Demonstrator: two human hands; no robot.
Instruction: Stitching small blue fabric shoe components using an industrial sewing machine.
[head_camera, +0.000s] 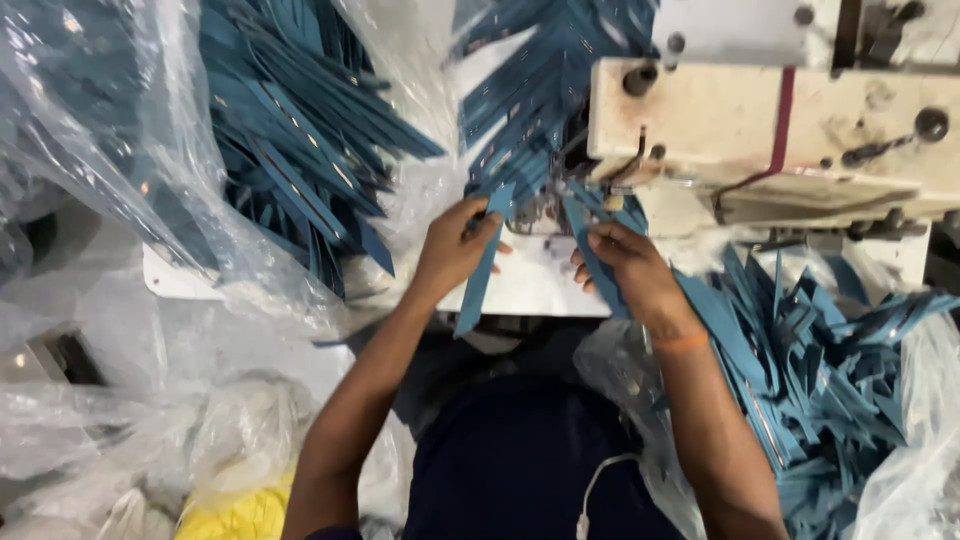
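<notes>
White sewing table (540, 285), crowded edges (blue strips (300, 150) everywhere), both hands (455, 245) on strips.

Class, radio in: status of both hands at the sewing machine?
Left hand grips blue strip. Right hand grips another strip. Piles crowd both sides.

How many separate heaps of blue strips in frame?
3: one heap in plastic upper left, one behind the sewing machine at top centre, one lower right. More may be hidden under plastic.
</notes>
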